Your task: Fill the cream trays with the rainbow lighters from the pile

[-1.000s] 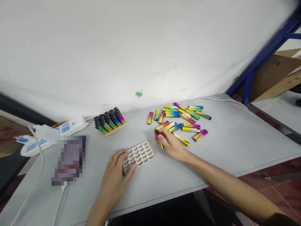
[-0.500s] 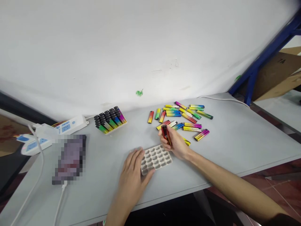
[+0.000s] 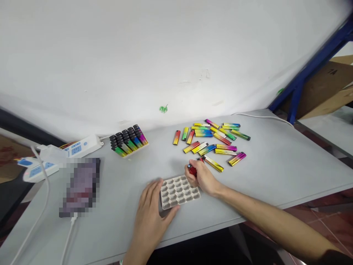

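A pale tray [image 3: 180,202] with rows of oblong slots lies on the table, its visible slots bare. My left hand [image 3: 150,209] steadies its left end, fingers along the left side and thumb at the near edge. A red lighter [image 3: 192,169] is gripped in my right hand [image 3: 204,178], over the tray's far right corner. The lighter's lower end is hidden by my fingers. Just behind that hand lies a yellow and silver lighter [image 3: 213,164]. Several more shiny lighters [image 3: 203,133] in mixed colours are scattered farther back on the table.
A second tray [image 3: 135,152] stands at the back left, packed with upright black-topped lighters [image 3: 128,141]. On the left are a white power strip [image 3: 79,147] and a blurred-out phone-like device [image 3: 82,186] with a white cable [image 3: 70,235]. A wall borders the table [image 3: 278,158] behind.
My right hand has come down and nearer with the red lighter, to the tray's far right corner. The tray and my left hand have shifted slightly left and nearer.
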`<action>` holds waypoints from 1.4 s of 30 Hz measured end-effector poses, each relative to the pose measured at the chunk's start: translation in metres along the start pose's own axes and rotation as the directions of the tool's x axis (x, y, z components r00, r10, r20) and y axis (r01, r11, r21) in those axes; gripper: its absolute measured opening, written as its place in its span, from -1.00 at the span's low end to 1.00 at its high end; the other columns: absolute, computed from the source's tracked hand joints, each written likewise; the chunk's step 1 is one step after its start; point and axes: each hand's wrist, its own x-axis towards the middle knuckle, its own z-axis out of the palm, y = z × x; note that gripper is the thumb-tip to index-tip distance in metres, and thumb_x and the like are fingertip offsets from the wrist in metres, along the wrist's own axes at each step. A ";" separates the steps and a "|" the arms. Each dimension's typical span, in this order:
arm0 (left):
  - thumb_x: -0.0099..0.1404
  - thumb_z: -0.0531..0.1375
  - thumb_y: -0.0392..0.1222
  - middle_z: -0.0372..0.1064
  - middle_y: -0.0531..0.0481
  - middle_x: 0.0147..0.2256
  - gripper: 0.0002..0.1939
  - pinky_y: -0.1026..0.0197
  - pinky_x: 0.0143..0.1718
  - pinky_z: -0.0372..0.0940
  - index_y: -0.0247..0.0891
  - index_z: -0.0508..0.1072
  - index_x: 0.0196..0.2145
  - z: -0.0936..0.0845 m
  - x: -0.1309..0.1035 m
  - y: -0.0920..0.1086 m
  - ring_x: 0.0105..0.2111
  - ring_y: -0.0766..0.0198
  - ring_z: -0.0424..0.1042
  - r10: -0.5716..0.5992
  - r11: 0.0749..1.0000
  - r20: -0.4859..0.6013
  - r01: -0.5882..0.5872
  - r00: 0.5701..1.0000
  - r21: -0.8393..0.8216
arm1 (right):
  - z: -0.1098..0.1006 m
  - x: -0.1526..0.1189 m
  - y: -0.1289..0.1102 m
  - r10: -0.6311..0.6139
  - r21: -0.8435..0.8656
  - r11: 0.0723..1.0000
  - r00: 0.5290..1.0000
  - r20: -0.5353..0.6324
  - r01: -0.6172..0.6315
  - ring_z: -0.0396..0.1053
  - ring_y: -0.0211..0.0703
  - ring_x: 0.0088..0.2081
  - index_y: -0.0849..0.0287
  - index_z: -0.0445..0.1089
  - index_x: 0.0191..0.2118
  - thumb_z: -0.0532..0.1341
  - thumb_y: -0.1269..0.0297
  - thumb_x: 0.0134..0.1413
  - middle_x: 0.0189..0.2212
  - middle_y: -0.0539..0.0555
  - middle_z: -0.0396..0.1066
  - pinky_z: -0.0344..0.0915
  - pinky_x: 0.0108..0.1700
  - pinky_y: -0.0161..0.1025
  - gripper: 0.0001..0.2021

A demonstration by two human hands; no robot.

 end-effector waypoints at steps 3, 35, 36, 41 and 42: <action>0.28 0.25 0.11 0.32 -0.25 0.18 -0.24 -0.26 0.18 0.26 -0.20 0.09 0.30 0.000 0.001 0.000 0.22 -0.17 0.24 -0.003 1.000 -0.011 0.003 1.000 0.022 | 0.001 0.003 -0.003 0.036 0.066 0.997 0.999 -0.024 -0.035 -0.16 -0.34 -0.69 0.10 0.04 -0.69 -0.06 -0.12 0.28 -0.76 -0.12 -0.13 -0.18 -0.61 -0.30 -0.42; 0.22 0.33 0.01 0.21 -0.15 0.28 -0.21 -0.25 0.26 0.19 -0.07 0.14 0.33 -0.004 -0.004 0.003 0.33 -0.13 0.09 -0.072 0.992 0.122 0.083 0.990 -0.094 | 0.003 -0.004 -0.022 -0.182 -0.270 0.939 0.975 0.132 0.212 0.41 -0.18 -0.29 0.12 0.33 -0.21 0.35 0.11 0.13 -0.32 0.02 0.49 0.31 -0.23 -0.22 -0.74; 0.20 0.35 0.01 0.22 -0.15 0.27 -0.19 -0.25 0.25 0.20 -0.07 0.14 0.33 -0.003 -0.004 0.003 0.33 -0.14 0.10 -0.073 0.991 0.125 0.086 0.989 -0.102 | 0.004 -0.004 -0.020 -0.177 -0.264 0.942 0.974 0.142 0.209 0.43 -0.18 -0.30 0.12 0.33 -0.21 0.36 0.12 0.11 -0.32 0.01 0.51 0.33 -0.22 -0.21 -0.74; 0.12 0.40 -0.01 0.25 -0.16 0.25 -0.08 -0.22 0.23 0.23 -0.05 0.11 0.35 -0.002 -0.004 0.002 0.31 -0.15 0.14 -0.078 0.987 0.131 0.096 0.988 -0.130 | 0.005 -0.003 -0.008 -0.259 -0.418 0.856 0.953 0.158 0.302 0.50 -0.17 -0.25 0.12 0.35 -0.22 0.39 0.12 0.08 -0.29 0.01 0.53 0.38 -0.19 -0.23 -0.73; 0.11 0.41 -0.02 0.25 -0.15 0.25 -0.07 -0.21 0.23 0.23 -0.05 0.10 0.35 -0.002 -0.004 0.002 0.30 -0.15 0.15 -0.078 0.987 0.131 0.096 0.988 -0.132 | 0.005 -0.003 -0.007 -0.280 -0.450 0.830 0.944 0.177 0.330 0.50 -0.18 -0.26 0.12 0.35 -0.21 0.38 0.12 0.10 -0.31 0.01 0.53 0.38 -0.19 -0.24 -0.73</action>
